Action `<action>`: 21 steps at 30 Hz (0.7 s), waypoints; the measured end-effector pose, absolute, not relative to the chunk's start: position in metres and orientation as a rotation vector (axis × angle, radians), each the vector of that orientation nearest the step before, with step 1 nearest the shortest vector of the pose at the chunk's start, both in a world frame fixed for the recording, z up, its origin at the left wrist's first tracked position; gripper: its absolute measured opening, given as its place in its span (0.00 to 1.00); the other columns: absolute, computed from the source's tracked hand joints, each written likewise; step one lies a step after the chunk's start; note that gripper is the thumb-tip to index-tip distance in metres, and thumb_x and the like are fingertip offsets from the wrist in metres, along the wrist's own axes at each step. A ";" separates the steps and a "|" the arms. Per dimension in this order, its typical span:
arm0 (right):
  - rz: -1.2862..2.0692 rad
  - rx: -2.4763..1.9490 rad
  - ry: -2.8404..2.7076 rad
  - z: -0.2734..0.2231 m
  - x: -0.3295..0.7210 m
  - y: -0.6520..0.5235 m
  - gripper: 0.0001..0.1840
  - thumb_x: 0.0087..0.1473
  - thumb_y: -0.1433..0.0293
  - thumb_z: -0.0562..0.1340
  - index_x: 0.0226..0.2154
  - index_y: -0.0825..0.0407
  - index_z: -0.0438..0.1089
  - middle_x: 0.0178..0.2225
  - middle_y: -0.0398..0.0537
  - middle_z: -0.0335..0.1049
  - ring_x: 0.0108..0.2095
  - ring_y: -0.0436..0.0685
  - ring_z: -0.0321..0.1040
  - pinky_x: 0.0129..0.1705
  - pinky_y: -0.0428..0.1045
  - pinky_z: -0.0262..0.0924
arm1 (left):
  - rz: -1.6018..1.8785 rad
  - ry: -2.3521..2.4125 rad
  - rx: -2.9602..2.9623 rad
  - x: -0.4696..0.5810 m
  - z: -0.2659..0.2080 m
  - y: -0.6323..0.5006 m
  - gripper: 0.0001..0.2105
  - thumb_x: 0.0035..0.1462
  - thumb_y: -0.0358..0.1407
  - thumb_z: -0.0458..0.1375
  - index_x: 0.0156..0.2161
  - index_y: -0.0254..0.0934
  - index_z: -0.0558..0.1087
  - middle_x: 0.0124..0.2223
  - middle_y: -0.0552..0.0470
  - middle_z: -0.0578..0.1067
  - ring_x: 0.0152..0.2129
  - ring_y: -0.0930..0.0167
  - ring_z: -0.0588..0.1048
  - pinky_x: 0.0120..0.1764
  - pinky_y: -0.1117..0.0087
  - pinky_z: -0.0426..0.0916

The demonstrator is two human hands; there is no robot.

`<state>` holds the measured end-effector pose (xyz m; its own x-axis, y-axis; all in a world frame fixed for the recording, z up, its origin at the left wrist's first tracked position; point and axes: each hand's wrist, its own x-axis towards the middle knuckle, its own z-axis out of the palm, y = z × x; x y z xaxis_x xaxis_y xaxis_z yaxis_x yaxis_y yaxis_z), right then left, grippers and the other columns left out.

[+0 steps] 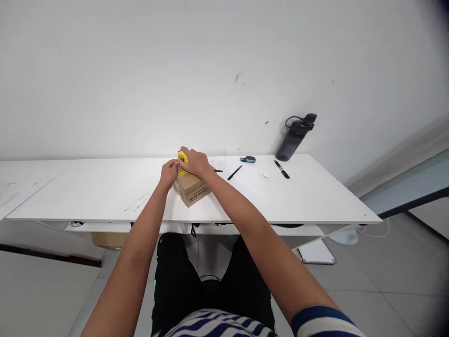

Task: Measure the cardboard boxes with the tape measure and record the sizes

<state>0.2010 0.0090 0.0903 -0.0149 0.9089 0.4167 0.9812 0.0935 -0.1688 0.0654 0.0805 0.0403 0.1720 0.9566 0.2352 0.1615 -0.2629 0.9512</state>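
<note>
A brown cardboard box (192, 188) with dark print on its side sits on the white table. Over its far left part my right hand (196, 162) is closed around a round yellow tape (183, 157); whether it is a roll or a tape measure I cannot tell. Below it, a yellow strip (182, 173) shows across the box top. My left hand (170, 171) is at the box's left edge, fingertips pinched together close to the yellow tape. Something small and pale shows at those fingertips, too small to name.
Right of the box lie a black pen (235, 172), a small dark-blue object (248, 159), a curled white scrap (262, 175) and a black-and-white marker (281, 169). A dark water bottle (293, 140) leans against the wall. The white table (94, 187) has a shelf beneath.
</note>
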 end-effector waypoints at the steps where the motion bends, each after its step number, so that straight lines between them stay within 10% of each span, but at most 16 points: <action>1: -0.230 -1.850 -1.954 0.090 0.201 0.009 0.26 0.67 0.55 0.49 0.61 0.50 0.56 0.46 0.56 0.74 0.41 0.61 0.71 0.38 0.49 0.57 | 1.183 1.098 1.607 0.065 0.041 0.080 0.13 0.56 0.37 0.56 0.41 0.34 0.80 0.43 0.45 0.81 0.41 0.63 0.77 0.48 0.61 0.70; 21: -0.203 -1.818 -1.949 0.089 0.203 0.010 0.25 0.65 0.56 0.51 0.59 0.50 0.59 0.45 0.55 0.75 0.41 0.62 0.71 0.37 0.49 0.56 | 1.163 1.171 1.608 0.068 0.047 0.075 0.12 0.56 0.34 0.54 0.38 0.33 0.80 0.41 0.45 0.81 0.39 0.65 0.76 0.45 0.65 0.70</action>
